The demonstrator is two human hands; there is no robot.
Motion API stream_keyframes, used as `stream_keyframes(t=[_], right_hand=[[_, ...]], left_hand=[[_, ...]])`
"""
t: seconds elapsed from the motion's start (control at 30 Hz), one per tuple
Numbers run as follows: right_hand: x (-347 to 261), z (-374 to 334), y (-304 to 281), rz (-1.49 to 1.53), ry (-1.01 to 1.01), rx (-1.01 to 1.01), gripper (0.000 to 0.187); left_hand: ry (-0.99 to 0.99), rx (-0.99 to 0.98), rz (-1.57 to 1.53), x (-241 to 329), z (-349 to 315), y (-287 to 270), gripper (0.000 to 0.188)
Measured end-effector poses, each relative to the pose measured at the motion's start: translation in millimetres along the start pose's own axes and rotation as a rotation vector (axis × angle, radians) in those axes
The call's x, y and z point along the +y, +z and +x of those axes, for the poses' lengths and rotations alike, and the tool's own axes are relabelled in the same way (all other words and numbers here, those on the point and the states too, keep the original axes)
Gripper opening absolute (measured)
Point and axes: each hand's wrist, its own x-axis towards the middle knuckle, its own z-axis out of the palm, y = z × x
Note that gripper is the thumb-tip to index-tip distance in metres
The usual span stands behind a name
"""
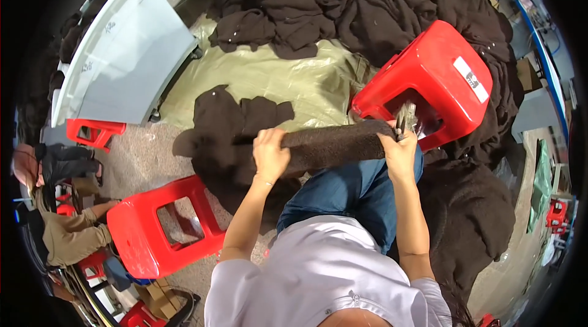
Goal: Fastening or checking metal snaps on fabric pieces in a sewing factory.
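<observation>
A strip of dark brown knitted cloth [335, 146] is stretched across my lap between both hands. My left hand [271, 154] is closed on its left end, with fingers wrapped over the edge. My right hand [400, 148] grips the other end, thumb on top. A small metal tool, perhaps thread snips [400, 125], sticks up from the right hand's fingers; its kind is hard to make out. More of the brown cloth, with a sleeve-like part [215, 116], spreads out beyond and below my left hand.
A red plastic stool [438, 51] lies tipped beyond my right hand; another red stool [144, 229] is at left. A big heap of brown cloth [355, 2] lies on yellowish plastic sheeting [184, 91]. A pale wheeled bin [131, 51] stands far left. Other people sit at the left edge.
</observation>
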Motion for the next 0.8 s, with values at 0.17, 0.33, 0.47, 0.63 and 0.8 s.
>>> stream_keyframes(t=[0.17,0.33,0.47,0.63,0.8], right_hand=[[1.7,8.8,-20.5,0.107,0.002,0.132,0.014],[-15.5,17.2,-57.3,0.446,-0.371,0.305,0.008],[-54.3,-12.2,-171.7,0.384,-0.662,-0.231,0.012],[-89.2,-101.8,-209.5,0.787,-0.846,-0.439,0.02],[-88.7,-148.5,-235.8,0.274,-0.845,0.405,0.024]], left_hand=[[-0.202,0.1,0.076,-52.9,12.4,-1.4,0.026],[-0.667,-0.91,-0.917,6.0,25.6,-83.9,0.039],[-0.092,-1.83,-0.736,42.8,-14.9,-99.5,0.04],[-0.646,-1.079,-1.105,-16.3,4.5,-34.4,0.052],[-0.251,-1.429,-0.836,-4.5,33.2,18.4,0.093]])
